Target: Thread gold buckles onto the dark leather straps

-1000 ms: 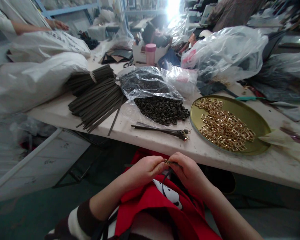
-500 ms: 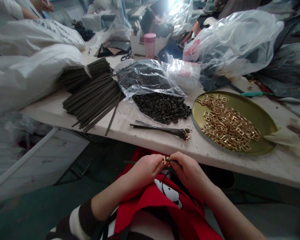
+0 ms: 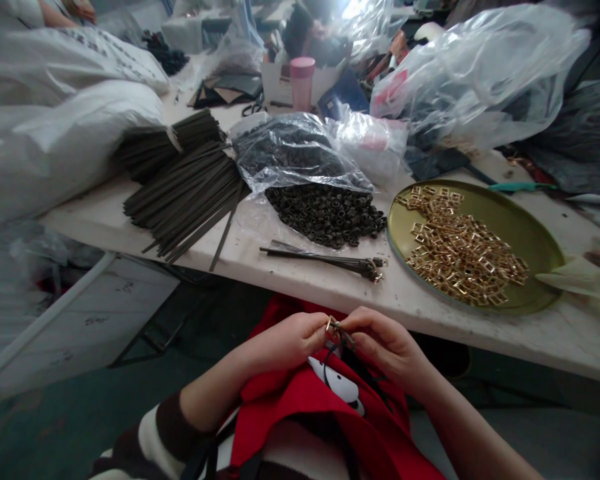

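Note:
Above the red apron (image 3: 300, 413), both hands meet at a small gold buckle (image 3: 331, 327). My left hand (image 3: 300, 339) is closed, pinching the buckle between thumb and fingers. My right hand (image 3: 385, 343) pinches the end of a dark strap (image 3: 347, 337) that runs to the buckle; whether it passes through the frame is too small to tell. On the table edge just beyond lie several straps with buckles fitted (image 3: 330, 262). A heap of gold buckles (image 3: 465, 250) fills part of a round olive-gold tray (image 3: 535, 220) at the right.
Dark strips (image 3: 185, 193) lie piled at left beside white sacks (image 3: 70, 140). Small black loops (image 3: 330, 217) spill from a clear plastic bag (image 3: 300, 147). A pink-lidded bottle (image 3: 302, 83) stands behind. A large plastic bag (image 3: 480, 73) sits at back right; another person's arm (image 3: 55, 15) shows at top left.
My right hand's fingers have opened out slightly and shifted right, showing more of the strap end. The left hand still holds the buckle. The view has moved slightly.

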`<state>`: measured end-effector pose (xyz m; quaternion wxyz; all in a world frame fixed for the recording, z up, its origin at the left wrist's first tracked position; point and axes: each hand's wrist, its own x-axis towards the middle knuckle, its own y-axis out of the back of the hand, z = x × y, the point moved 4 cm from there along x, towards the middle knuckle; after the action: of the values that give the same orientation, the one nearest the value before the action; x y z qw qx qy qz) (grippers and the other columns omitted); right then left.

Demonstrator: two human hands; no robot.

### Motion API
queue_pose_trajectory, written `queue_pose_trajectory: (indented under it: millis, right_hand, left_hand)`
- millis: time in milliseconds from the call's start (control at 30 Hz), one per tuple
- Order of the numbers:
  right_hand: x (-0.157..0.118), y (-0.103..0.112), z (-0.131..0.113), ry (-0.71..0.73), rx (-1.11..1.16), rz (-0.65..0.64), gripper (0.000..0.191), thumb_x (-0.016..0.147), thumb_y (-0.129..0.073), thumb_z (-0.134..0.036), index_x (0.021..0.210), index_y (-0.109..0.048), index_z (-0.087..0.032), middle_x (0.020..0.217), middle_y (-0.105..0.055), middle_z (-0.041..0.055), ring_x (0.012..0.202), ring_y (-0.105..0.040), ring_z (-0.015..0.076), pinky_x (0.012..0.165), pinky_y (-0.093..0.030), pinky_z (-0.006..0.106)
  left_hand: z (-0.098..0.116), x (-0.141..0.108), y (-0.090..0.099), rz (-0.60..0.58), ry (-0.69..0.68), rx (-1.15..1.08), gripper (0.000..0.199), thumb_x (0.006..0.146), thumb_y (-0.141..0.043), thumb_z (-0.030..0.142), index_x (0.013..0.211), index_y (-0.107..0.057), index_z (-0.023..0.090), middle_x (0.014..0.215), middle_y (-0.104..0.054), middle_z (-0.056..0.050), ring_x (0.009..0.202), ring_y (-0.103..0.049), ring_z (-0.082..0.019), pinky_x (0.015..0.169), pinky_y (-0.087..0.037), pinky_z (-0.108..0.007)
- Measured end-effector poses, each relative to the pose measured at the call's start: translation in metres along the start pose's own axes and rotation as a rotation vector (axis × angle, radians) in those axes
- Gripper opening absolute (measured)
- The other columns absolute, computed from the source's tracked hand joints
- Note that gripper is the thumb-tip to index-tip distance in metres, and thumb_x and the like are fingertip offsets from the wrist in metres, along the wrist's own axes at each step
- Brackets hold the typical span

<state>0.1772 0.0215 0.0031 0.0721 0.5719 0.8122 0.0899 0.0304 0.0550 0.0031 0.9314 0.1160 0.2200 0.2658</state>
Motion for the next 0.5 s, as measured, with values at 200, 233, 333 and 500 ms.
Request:
queue_pose_trajectory:
  millis: [200,233,333,500]
  right_hand:
    - [0.003,-0.005,-0.003,0.107,-0.107,-0.124,0.016,0.085,-0.051,-0.027,0.094,-0.062,-0.022,0.08,-0.059,0.0027,0.073,-0.057,0.0135,0.067,-0.045,0.024]
    - [0.003,-0.007,-0.003,0.113,-0.146,-0.121,0.015,0.084,-0.052,-0.026,0.093,-0.062,-0.022,0.08,-0.059,0.0028,0.073,-0.057,0.0135,0.066,-0.045,0.024]
    - [0.002,-0.011,-0.003,0.139,-0.282,-0.094,0.011,0.083,-0.053,-0.024,0.09,-0.062,-0.021,0.079,-0.06,0.0028,0.072,-0.057,0.0133,0.065,-0.044,0.024]
    - [-0.001,-0.018,-0.008,0.127,-0.432,-0.099,0.012,0.084,-0.049,-0.02,0.087,-0.06,-0.02,0.08,-0.059,0.0038,0.072,-0.056,0.0137,0.064,-0.043,0.024]
  left_hand:
    - [-0.002,0.0,-0.007,-0.006,0.012,-0.001,0.037,0.09,-0.028,0.041,0.078,-0.051,0.014,0.07,-0.05,0.002,0.065,-0.046,-0.01,0.059,-0.036,-0.02]
    - [-0.003,-0.001,-0.008,0.003,0.018,0.014,0.038,0.09,-0.028,0.041,0.077,-0.051,0.014,0.07,-0.05,0.002,0.064,-0.045,-0.01,0.059,-0.036,-0.02]
    - [-0.005,-0.004,-0.011,0.06,0.044,0.069,0.036,0.09,-0.027,0.038,0.077,-0.051,0.014,0.071,-0.053,0.001,0.064,-0.046,-0.011,0.059,-0.036,-0.021]
    - [-0.007,-0.006,-0.016,0.12,0.071,0.153,0.032,0.089,-0.029,0.033,0.075,-0.051,0.015,0.073,-0.058,-0.001,0.066,-0.05,-0.013,0.061,-0.037,-0.022]
